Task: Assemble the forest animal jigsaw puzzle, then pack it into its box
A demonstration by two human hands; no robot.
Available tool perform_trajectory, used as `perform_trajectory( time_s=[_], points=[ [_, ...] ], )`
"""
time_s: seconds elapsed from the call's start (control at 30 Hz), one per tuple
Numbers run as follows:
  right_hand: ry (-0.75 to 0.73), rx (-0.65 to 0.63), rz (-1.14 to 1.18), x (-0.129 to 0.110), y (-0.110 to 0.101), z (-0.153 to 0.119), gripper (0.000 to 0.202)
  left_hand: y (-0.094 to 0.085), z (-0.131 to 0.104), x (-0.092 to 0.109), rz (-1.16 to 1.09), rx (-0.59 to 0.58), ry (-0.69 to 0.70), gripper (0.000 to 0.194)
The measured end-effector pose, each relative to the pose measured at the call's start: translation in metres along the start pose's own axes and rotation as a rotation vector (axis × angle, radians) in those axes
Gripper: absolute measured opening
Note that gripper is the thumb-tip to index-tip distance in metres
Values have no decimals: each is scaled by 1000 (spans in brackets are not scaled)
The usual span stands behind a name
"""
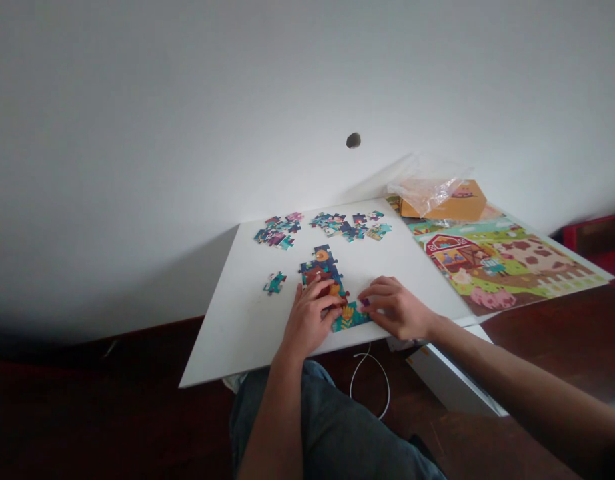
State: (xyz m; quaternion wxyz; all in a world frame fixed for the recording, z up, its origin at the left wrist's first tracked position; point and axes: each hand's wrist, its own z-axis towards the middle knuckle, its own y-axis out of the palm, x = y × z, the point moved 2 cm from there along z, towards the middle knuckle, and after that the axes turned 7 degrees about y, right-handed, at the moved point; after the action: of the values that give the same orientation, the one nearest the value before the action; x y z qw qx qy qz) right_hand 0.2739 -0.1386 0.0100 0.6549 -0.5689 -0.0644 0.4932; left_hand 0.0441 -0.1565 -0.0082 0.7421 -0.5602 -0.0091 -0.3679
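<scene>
A partly joined jigsaw puzzle (pixel 320 257) lies near the front of the white table, with a brown figure on dark blue and teal leaves along its bottom edge. My left hand (pixel 310 319) rests over its lower left part, fingers spread and holding nothing. At the lower right of the joined part, my right hand (pixel 398 310) pinches a puzzle piece with purple on it (pixel 365 303); the fingers cover most of this piece. To the left of the joined part lies a loose teal puzzle piece (pixel 275 283), apart from both hands.
Two groups of loose puzzle pieces, one left (pixel 278 232) and one right (pixel 352 230), lie toward the back of the white table (pixel 232 320). On the right, a farm picture sheet (pixel 492 260) carries an orange box (pixel 462 203) and a clear plastic bag (pixel 425 190). A white cable (pixel 387 393) hangs below.
</scene>
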Motion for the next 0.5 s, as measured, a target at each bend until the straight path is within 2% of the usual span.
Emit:
perform_trajectory(
  time_s=[0.13,0.23,0.3,0.43,0.5],
  points=[
    [276,197,63,31,-2,7,29,-1,0,0,-50,39,-10,22],
    [470,266,20,56,-3,19,30,-6,0,-3,-192,171,-24,27],
    [559,305,-61,70,-5,30,25,-9,-4,-12,-337,373,-105,28],
    [730,351,-174,87,-6,52,17,-11,-21,-40,-510,872,-455,17],
    [765,348,-195,89,-3,63,17,-10,-28,-49,-542,1018,-560,12]
  ],
)
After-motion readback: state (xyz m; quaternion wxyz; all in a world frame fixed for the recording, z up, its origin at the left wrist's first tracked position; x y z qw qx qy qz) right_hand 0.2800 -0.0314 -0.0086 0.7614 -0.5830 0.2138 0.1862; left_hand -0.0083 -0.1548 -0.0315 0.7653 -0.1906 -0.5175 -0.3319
